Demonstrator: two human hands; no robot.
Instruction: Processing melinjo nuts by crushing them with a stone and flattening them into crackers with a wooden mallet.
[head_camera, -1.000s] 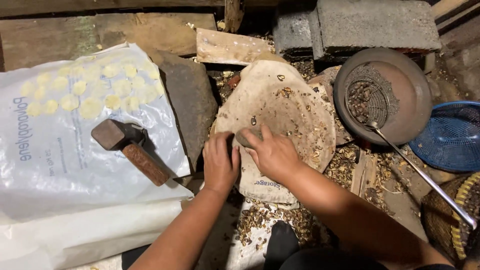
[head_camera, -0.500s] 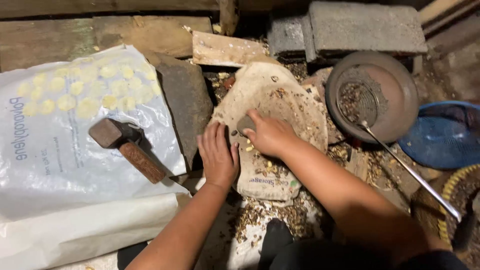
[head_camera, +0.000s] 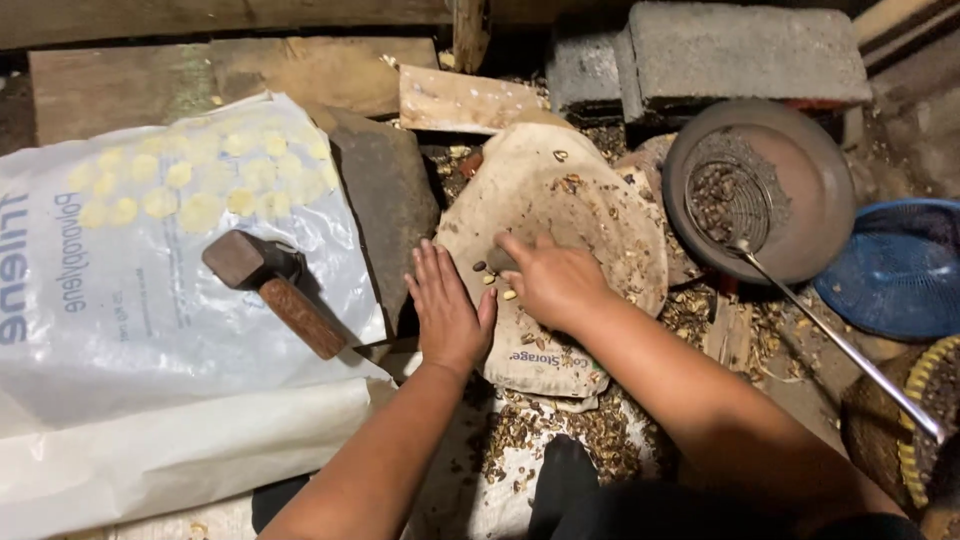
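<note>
Fingers of right hand (head_camera: 553, 283) curl around a small dark stone (head_camera: 499, 260), gripping it over a worn tan sack (head_camera: 560, 215) that lies spread on the ground. Left hand (head_camera: 447, 312) lies flat and open, fingers spread, palm down on the sack's left edge, holding nothing. Few small nuts (head_camera: 497, 283) sit on the sack between the two hands, just under the stone. Broken shell bits (head_camera: 560, 440) litter the ground below the sack. Left of the hands a dark flat stone slab (head_camera: 385, 200), then a white plastic sack (head_camera: 130, 280) with pale yellow flattened discs (head_camera: 190, 180) laid in rows and a wooden-handled hammer (head_camera: 272, 290) on it. Right of the sack a round dark pan (head_camera: 800, 200) holds a wire skimmer (head_camera: 735, 205) with dark nuts, its long metal handle running down-right. Blue basket (head_camera: 900, 270) at far right, grey concrete block (head_camera: 740, 50) above the pan.
</note>
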